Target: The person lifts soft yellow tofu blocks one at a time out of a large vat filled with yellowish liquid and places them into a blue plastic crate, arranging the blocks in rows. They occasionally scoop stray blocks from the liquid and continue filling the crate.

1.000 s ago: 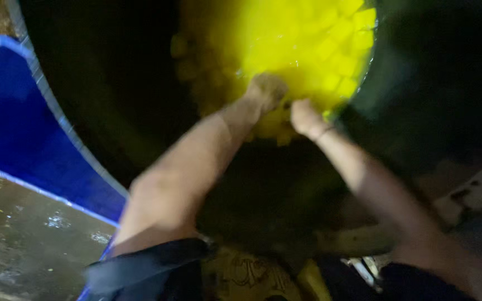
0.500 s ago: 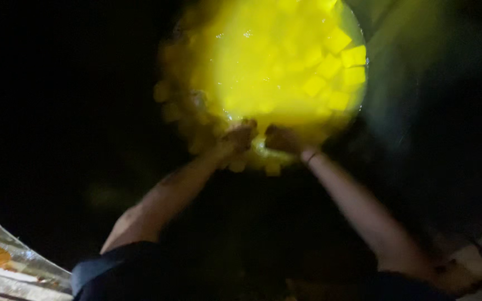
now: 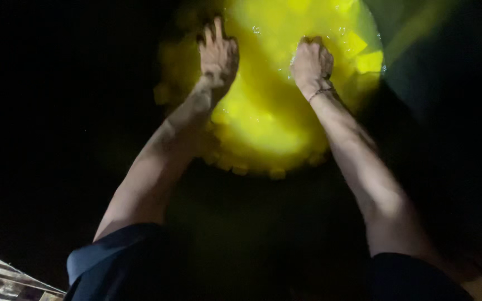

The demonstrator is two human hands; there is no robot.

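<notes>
Both my arms reach down into a deep dark vessel (image 3: 57, 139) whose bottom holds bright yellow liquid (image 3: 269, 122) with several yellow cube-shaped chunks (image 3: 366, 58) floating in it. My left hand (image 3: 217, 53) rests on the yellow mass at the upper left, fingers spread and flat. My right hand (image 3: 311, 61) is at the upper right of the mass, fingers curled down into the wet chunks; whether it holds any is hidden. A thin bracelet (image 3: 320, 92) sits on my right wrist. Dark sleeves are pushed up above both elbows.
The vessel's inner wall is black all around the lit yellow patch. A greenish reflection (image 3: 414, 28) shows on the wall at upper right. A strip of wet ground or planks (image 3: 1, 276) is visible at the lower left corner.
My hands were together at the near edge of the yellow mass; they have moved apart and farther in. The view has come closer, and the blue rim seen earlier is out of sight.
</notes>
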